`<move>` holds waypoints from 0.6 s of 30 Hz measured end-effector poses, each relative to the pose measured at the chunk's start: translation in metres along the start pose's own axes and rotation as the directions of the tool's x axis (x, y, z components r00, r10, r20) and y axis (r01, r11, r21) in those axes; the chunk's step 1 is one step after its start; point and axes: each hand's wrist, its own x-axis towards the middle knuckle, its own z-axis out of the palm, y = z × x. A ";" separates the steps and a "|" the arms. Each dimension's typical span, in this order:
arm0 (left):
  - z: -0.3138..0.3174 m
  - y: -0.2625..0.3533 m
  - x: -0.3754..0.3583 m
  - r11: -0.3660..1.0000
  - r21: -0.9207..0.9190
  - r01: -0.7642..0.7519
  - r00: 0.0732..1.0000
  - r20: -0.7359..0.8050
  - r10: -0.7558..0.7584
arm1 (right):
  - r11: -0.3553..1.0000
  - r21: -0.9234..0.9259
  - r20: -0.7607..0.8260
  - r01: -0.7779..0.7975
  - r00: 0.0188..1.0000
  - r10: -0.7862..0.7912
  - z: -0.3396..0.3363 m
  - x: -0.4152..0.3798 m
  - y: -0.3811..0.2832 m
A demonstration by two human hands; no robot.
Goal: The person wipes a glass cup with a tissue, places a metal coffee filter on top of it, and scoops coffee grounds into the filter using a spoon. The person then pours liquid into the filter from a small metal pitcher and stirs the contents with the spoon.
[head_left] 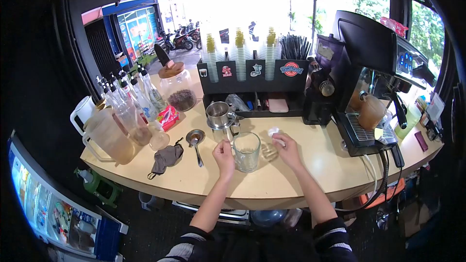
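A clear glass mug (248, 154) stands on the light wooden counter in front of me. My left hand (224, 159) is closed around its handle. To the right of the mug, my right hand (289, 151) pinches a small crumpled white piece, perhaps tissue (273, 131), just over the counter. Behind the mug, a metal drip coffee filter (219, 114) sits on top of another glass. Left of my hands, a spoon (198, 154) rests in a small round metal dish (194, 136). Beside it lies a dark cloth face mask (166, 159).
Pump bottles (141, 92), a plastic pitcher (108, 136) and a jar of dark contents (180, 98) crowd the left. A black organizer (242, 92) with stacked cups stands at the back. On the right is an espresso machine (374, 43); the counter's front edge (272, 196) is near me.
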 end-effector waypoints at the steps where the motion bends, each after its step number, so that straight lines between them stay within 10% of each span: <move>1: 0.000 -0.001 0.000 1.000 0.002 -0.008 1.000 0.006 0.008 | 1.000 0.004 0.005 0.003 1.000 -0.003 0.000 -0.001 -0.004; 15: -0.013 0.008 0.005 0.998 0.059 0.021 0.979 0.200 -0.032 | 0.862 -0.457 0.120 0.218 0.976 -0.183 0.002 -0.015 -0.008; 18: -0.006 0.026 0.017 0.910 0.238 -0.340 0.940 0.086 0.329 | 0.871 -0.467 0.072 0.152 0.988 -0.134 0.008 -0.017 -0.013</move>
